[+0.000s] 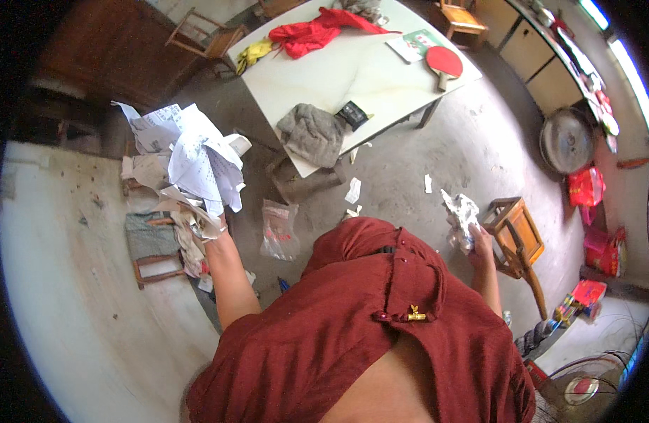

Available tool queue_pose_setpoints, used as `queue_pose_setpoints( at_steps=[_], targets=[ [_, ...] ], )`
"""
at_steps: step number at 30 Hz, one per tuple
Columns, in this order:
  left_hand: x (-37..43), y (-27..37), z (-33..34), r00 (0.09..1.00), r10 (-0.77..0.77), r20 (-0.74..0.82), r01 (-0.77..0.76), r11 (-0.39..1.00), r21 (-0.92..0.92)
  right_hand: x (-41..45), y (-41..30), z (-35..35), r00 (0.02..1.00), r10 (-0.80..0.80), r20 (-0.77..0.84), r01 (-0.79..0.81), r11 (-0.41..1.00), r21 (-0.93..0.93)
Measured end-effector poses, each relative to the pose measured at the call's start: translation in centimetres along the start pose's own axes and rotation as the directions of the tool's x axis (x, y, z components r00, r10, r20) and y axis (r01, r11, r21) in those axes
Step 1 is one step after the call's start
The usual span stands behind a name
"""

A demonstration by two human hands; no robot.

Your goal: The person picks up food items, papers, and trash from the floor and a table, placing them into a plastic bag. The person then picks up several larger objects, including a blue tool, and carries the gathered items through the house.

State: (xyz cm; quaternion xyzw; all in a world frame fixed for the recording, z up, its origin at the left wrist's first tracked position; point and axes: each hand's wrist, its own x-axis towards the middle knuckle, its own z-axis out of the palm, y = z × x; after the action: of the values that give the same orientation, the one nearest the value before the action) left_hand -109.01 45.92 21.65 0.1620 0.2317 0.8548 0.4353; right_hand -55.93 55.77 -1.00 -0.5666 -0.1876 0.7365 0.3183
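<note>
A loose bundle of crumpled printed papers (200, 153) rises from my left hand (218, 231), held out to the left. The sheets hide most of the fingers. Low on the right, my right hand (481, 244) grips a crumpled white wad (462, 214); whether it is paper or plastic is hard to tell. Just beside that hand a wooden chair (522, 235) appears tipped over on the concrete floor. Small paper scraps (353, 190) lie on the floor before me, and a clear plastic bag (279, 230) is between them and my left arm.
Ahead stands a white table (324, 84) bearing a grey cloth (312, 135), a black packet (352, 115), a red garment (308, 37) and a red table tennis paddle (444, 62). A large round metal lid (567, 140) leans at the right. Wooden chairs (210, 39) stand around the table.
</note>
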Motion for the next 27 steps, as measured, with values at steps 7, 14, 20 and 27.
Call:
queue_pose_setpoints(
  at_steps=[7,14,20,27],
  targets=[
    [-0.5,3.6,-3.9,0.992,0.098,-0.084,-0.101,0.994,-0.034,-0.1,-2.9,11.7,0.986,0.085,0.143,-0.055,0.978,-0.201],
    [2.2,4.7,-7.5,0.989,0.089,-0.119,-0.098,0.993,-0.073,0.3,-3.6,24.4,0.934,0.092,0.345,-0.036,0.986,-0.165],
    [5.6,5.1,-8.9,0.992,0.038,-0.121,-0.05,0.994,-0.095,2.5,-4.7,37.0,0.801,0.067,0.596,-0.116,0.992,0.045],
    [8.8,5.3,-9.7,0.993,-0.029,-0.114,0.02,0.996,-0.082,3.6,-2.3,37.7,0.802,0.15,0.578,0.053,0.947,-0.318]
  ],
)
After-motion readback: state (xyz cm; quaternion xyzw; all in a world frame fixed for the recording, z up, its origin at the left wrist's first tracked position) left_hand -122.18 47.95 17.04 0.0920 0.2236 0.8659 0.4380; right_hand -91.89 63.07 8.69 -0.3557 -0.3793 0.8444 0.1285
